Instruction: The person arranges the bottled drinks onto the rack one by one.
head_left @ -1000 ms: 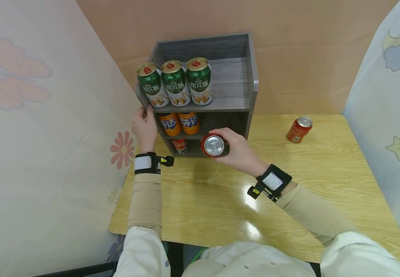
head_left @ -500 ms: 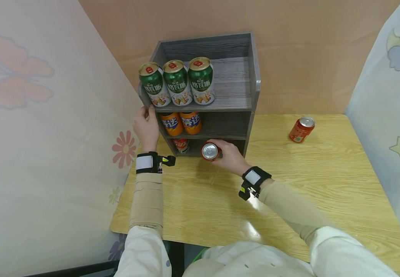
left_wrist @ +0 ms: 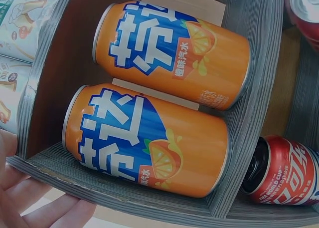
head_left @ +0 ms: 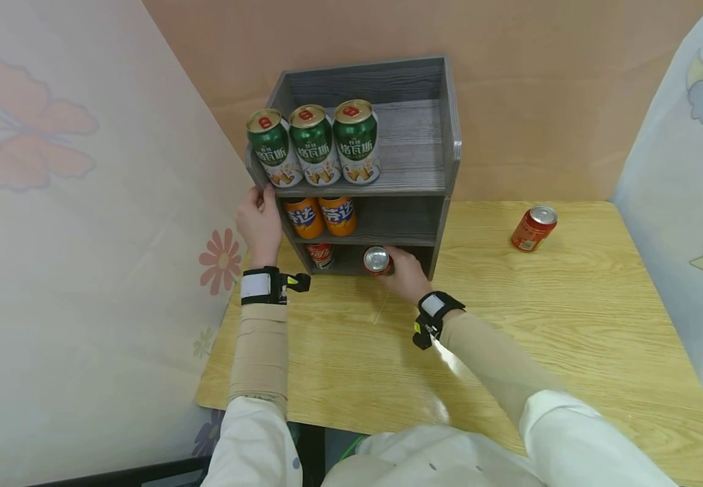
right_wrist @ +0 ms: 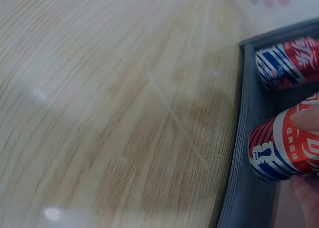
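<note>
My right hand (head_left: 407, 276) grips a red cola can (head_left: 377, 260) at the opening of the bottom shelf compartment. In the right wrist view that can (right_wrist: 269, 150) stands at the compartment's front, fingers (right_wrist: 306, 119) on its side, apart from another red cola can (right_wrist: 286, 62) at the end. On the left, my left hand (head_left: 260, 226) holds the edge of the grey wooden shelf (head_left: 409, 145), just under the top board. The left wrist view shows its fingers (left_wrist: 55, 208) along the outside of the side panel, beside two orange soda cans (left_wrist: 149, 140) in the middle compartment.
Three green-and-white cans (head_left: 311, 145) stand side by side on the top level, toward its left. A further red can (head_left: 534, 228) stands on the wooden table (head_left: 570, 325) to the right. Printed cloth walls (head_left: 114, 284) border the table on both sides.
My right hand has lowered the red cola can, moving it forward into the bottom compartment and slightly right at the end. The left hand keeps its hold on the shelf.
</note>
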The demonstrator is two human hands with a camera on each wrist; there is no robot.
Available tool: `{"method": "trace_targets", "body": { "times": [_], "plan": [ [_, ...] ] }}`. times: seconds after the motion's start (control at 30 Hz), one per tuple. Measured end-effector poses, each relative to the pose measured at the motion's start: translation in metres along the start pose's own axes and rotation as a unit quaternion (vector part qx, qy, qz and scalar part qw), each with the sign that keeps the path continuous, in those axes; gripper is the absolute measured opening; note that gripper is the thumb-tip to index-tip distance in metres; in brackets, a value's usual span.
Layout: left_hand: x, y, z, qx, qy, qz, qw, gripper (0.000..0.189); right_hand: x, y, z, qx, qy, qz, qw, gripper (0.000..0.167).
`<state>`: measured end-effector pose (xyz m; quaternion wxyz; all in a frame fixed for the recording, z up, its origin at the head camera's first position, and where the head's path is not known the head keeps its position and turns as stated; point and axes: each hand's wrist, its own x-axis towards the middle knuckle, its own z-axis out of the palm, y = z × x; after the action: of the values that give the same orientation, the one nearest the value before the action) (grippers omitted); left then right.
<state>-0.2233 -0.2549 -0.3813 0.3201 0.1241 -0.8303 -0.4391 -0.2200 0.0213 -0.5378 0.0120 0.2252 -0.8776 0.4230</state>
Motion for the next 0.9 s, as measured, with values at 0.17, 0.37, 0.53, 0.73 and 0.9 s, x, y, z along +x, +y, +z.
{"method": "trace_targets", "body": {
  "times": [0.17, 0.37, 0.53, 0.73, 0.9],
  "plan": [
    [0.0, 0.0, 0.0, 0.001, 0.0, 0.002, 1.0, 0.035, 0.006, 0.004, 0.0, 0.001, 0.011, 0.052, 0.9986, 0.045],
    [0.001, 0.001, -0.001, 0.0, 0.0, 0.0, 1.0, 0.035, 0.013, 0.003, -0.005, 0.003, 0.004, 0.071, 0.9974, 0.063],
    [0.002, 0.0, 0.001, -0.004, -0.002, 0.005, 1.0, 0.035, 0.017, 0.001, -0.008, 0.0, -0.029, 0.105, 0.994, 0.062],
    [0.0, 0.0, 0.001, -0.011, 0.0, 0.007, 0.9999, 0.034, 0.021, -0.001, -0.01, -0.004, -0.08, 0.136, 0.9874, 0.046],
    [0.0, 0.0, 0.0, -0.018, -0.003, 0.002, 0.9998, 0.035, 0.021, -0.001, -0.008, 0.008, -0.066, 0.133, 0.989, 0.053]
  ]
}}
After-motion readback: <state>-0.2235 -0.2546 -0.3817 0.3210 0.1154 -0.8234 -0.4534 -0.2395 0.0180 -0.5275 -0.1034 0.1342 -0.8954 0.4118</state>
